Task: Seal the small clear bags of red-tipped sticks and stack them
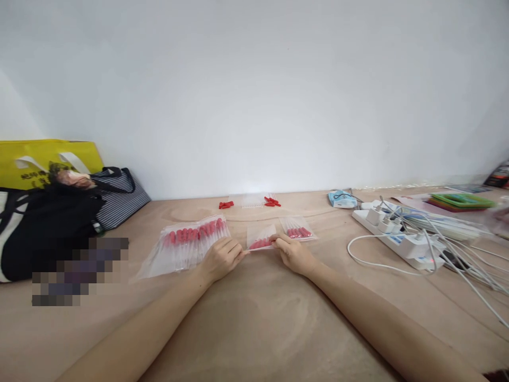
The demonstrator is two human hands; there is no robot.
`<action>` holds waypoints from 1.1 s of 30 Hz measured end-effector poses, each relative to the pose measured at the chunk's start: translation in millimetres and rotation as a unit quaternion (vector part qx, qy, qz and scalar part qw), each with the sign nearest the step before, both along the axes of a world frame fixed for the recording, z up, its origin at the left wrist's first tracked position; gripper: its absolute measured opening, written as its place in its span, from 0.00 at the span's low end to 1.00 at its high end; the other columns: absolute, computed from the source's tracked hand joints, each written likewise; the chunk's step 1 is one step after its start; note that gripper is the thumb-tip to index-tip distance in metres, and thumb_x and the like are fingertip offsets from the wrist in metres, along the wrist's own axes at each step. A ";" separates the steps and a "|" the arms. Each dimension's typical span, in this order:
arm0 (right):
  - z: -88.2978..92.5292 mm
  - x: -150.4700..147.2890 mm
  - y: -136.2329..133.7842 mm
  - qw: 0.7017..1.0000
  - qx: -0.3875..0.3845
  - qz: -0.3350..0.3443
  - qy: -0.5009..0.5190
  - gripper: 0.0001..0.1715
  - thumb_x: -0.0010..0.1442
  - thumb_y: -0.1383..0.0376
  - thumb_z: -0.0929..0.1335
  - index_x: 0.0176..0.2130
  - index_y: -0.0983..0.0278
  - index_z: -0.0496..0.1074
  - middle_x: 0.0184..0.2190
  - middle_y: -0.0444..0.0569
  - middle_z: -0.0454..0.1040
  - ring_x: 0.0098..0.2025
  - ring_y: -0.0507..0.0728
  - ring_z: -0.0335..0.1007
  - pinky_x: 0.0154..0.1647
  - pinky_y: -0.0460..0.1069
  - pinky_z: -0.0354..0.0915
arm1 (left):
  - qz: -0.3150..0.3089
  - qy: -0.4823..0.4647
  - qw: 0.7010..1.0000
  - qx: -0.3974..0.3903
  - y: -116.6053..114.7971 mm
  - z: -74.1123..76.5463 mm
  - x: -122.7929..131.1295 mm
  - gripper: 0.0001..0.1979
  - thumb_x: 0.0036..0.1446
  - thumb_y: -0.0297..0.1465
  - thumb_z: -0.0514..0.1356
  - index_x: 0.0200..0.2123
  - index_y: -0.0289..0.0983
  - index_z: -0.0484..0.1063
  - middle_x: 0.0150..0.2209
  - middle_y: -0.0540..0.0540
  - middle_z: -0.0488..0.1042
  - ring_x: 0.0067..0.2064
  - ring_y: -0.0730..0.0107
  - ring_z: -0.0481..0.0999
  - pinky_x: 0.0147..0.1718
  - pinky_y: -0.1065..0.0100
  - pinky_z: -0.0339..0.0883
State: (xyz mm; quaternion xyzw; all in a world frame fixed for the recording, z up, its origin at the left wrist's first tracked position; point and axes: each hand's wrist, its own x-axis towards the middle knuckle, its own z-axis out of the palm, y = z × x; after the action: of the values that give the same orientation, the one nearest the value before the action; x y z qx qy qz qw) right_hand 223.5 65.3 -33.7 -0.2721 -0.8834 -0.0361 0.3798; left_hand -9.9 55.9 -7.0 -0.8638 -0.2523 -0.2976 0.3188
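Observation:
A small clear plastic bag [260,240] with red-capped pieces inside lies on the tan table [254,318], held at both ends. My left hand [220,259] pinches its left edge with fingers curled, and my right hand [293,253] pinches its right edge. A row of several filled clear bags [186,244] fans out just left of my left hand. Another filled bag [299,229] lies beyond my right hand. Loose red caps [226,205] and more red caps [272,201] sit near the wall beside clear tubes [252,200].
Black, striped and yellow bags [59,212] crowd the left side. A white power strip [401,239] with plugs and trailing white cables [473,270] fills the right. A blue packet [342,199] and coloured flat items [461,200] lie near the wall.

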 end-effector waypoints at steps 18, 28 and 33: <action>4.2 94.8 28.6 0.976 -0.008 -0.209 0.067 0.13 0.55 0.59 0.63 0.24 0.64 0.65 0.31 0.48 0.70 0.34 0.53 0.65 0.36 0.48 0.59 | 0.093 -0.066 0.993 -0.033 4.3 5.1 -5.6 0.06 0.51 0.31 0.54 0.25 0.38 0.68 0.26 0.49 0.72 0.31 0.68 0.69 0.34 0.65 0.58; 11.6 12.5 -13.9 0.995 -0.012 -0.041 -0.088 0.23 0.57 0.57 0.60 0.51 0.62 0.61 0.50 0.52 0.63 0.51 0.57 0.58 0.49 0.53 0.57 | 0.405 -0.182 0.884 -0.148 27.6 31.4 -62.2 0.09 0.48 0.35 0.52 0.29 0.39 0.69 0.33 0.45 0.71 0.40 0.56 0.67 0.35 0.61 0.58; 5.0 -3.2 -21.7 0.984 -0.117 0.014 -0.132 0.25 0.59 0.56 0.59 0.54 0.61 0.59 0.53 0.52 0.61 0.54 0.56 0.56 0.52 0.54 0.56 | 0.429 -0.205 0.850 -0.228 31.2 32.7 -81.6 0.15 0.50 0.40 0.50 0.34 0.38 0.70 0.38 0.43 0.71 0.42 0.55 0.67 0.37 0.59 0.60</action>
State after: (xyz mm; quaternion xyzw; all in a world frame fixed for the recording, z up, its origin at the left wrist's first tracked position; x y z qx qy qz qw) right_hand 220.3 43.6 -28.7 -0.2950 -0.9276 0.0369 0.2261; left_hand -91.5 87.1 25.7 -0.6376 -0.7179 -0.2359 0.1497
